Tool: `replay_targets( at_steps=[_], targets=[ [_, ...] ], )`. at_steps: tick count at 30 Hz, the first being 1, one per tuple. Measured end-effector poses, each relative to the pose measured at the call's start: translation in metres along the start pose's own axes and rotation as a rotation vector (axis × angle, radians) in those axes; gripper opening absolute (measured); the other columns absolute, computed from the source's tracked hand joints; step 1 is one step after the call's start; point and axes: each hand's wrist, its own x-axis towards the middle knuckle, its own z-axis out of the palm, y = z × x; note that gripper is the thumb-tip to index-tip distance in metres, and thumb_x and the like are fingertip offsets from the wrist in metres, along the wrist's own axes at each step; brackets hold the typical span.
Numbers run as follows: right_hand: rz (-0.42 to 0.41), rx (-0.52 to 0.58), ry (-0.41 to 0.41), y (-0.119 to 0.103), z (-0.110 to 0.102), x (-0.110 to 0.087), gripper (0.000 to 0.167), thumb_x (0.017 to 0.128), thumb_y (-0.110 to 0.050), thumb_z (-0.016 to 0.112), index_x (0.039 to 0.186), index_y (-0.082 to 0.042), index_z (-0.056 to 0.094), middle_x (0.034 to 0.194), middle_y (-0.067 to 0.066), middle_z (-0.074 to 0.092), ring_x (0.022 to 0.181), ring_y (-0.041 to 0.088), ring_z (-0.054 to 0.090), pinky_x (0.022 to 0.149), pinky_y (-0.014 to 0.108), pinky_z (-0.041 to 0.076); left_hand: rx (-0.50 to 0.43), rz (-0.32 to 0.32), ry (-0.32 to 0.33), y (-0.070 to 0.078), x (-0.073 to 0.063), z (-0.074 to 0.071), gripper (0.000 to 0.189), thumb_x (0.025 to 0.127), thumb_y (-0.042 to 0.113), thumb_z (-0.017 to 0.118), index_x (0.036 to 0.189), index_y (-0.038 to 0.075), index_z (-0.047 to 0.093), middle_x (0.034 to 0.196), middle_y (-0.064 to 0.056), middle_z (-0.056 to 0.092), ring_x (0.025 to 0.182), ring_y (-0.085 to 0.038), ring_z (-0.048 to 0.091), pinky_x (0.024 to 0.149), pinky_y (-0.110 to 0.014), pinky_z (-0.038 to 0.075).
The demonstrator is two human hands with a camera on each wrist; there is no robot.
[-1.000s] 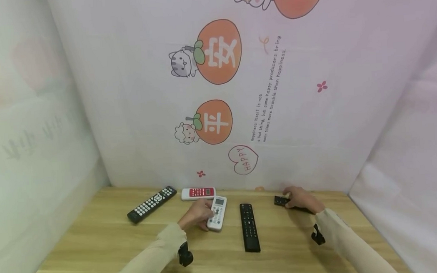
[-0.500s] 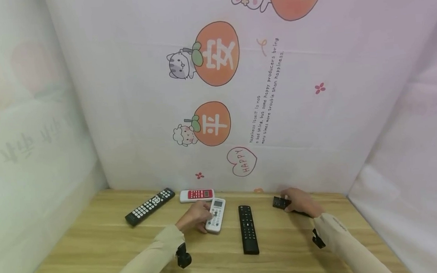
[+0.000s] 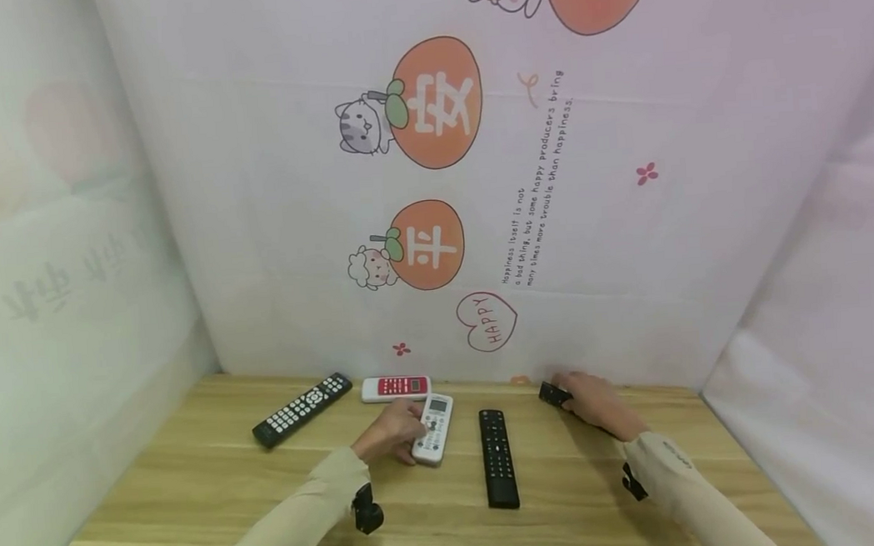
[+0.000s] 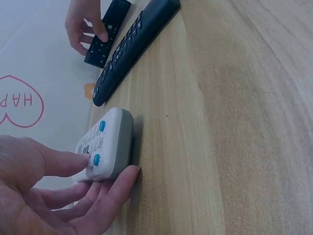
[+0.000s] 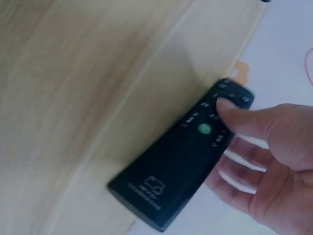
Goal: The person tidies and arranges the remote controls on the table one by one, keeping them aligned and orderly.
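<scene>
My left hand (image 3: 392,432) grips a white remote control (image 3: 433,430) with a small screen near the middle of the table. In the left wrist view its thumb presses the button face, and the fingers curl under the side of the white remote (image 4: 110,142). Off to the right, my right hand (image 3: 598,401) pinches a short black remote control (image 3: 555,394) close to the back wall. The right wrist view shows this black remote (image 5: 181,156) with a green button, thumb on its face, fingers behind. Most of it is hidden by the hand in the head view.
Between the hands a long black remote (image 3: 498,459) lies on the wooden table (image 3: 423,533). A white remote with a red face (image 3: 396,387) rests by the back wall (image 3: 292,232). Left of it lies a black remote with white buttons (image 3: 303,410), set at an angle.
My right hand has turned and shifted slightly left and back, tilting the short black remote with it. My left hand keeps its hold on the white remote in about the same spot.
</scene>
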Motion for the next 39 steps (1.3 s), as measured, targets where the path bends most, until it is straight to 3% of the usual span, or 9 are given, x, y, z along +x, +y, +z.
replay_targets(
  at_steps=[6,11,18,22,31,39],
  targets=[
    [0.047,-0.041,0.000,-0.005,-0.004,0.002,0.035,0.090,0.002,0.075,0.124,0.003,0.066,0.104,0.023,0.070,0.092,0.042,0.069,0.071,0.055,0.062,0.004,-0.024,0.002,0.002,0.000,-0.001,0.037,0.091,-0.006,0.063,0.127,-0.012,0.058,0.089,-0.018,0.068,0.072,-0.025,0.069,0.054,-0.035,0.066],
    [0.124,0.041,-0.019,-0.010,-0.010,0.003,0.040,0.092,0.000,0.074,0.130,0.007,0.062,0.112,0.026,0.070,0.100,0.043,0.069,0.076,0.056,0.063,0.011,-0.033,0.005,0.002,0.000,0.000,0.037,0.091,-0.006,0.064,0.127,-0.012,0.058,0.089,-0.017,0.068,0.071,-0.025,0.070,0.054,-0.035,0.066],
    [0.171,0.262,-0.035,-0.008,-0.018,0.007,0.061,0.092,0.001,0.074,0.148,0.004,0.050,0.095,0.016,0.072,0.076,0.024,0.067,0.060,0.038,0.057,-0.011,-0.012,-0.006,0.000,0.000,-0.002,0.037,0.090,-0.007,0.063,0.126,-0.013,0.058,0.087,-0.019,0.069,0.067,-0.025,0.071,0.054,-0.037,0.066],
    [0.181,0.415,-0.063,-0.005,-0.018,0.009,0.065,0.092,0.001,0.074,0.151,0.003,0.048,0.097,0.018,0.071,0.067,0.021,0.064,0.055,0.035,0.057,-0.027,-0.017,-0.013,0.000,0.001,-0.003,0.037,0.090,-0.008,0.063,0.126,-0.013,0.057,0.088,-0.019,0.069,0.067,-0.026,0.071,0.055,-0.037,0.066],
    [0.196,0.654,-0.080,-0.004,-0.021,0.009,0.062,0.095,0.001,0.071,0.151,0.005,0.045,0.107,0.031,0.065,0.074,0.027,0.071,0.062,0.051,0.067,-0.031,-0.011,-0.020,-0.001,0.002,-0.002,0.039,0.091,-0.007,0.063,0.128,-0.013,0.056,0.088,-0.019,0.069,0.068,-0.025,0.070,0.052,-0.034,0.065],
    [0.229,0.869,-0.132,-0.008,-0.025,0.004,0.062,0.099,-0.002,0.067,0.153,0.004,0.037,0.105,0.024,0.060,0.084,0.024,0.065,0.073,0.056,0.067,-0.032,-0.028,-0.035,-0.001,0.001,-0.004,0.038,0.092,-0.005,0.063,0.129,-0.012,0.056,0.090,-0.019,0.068,0.072,-0.026,0.070,0.055,-0.035,0.066]
  ],
)
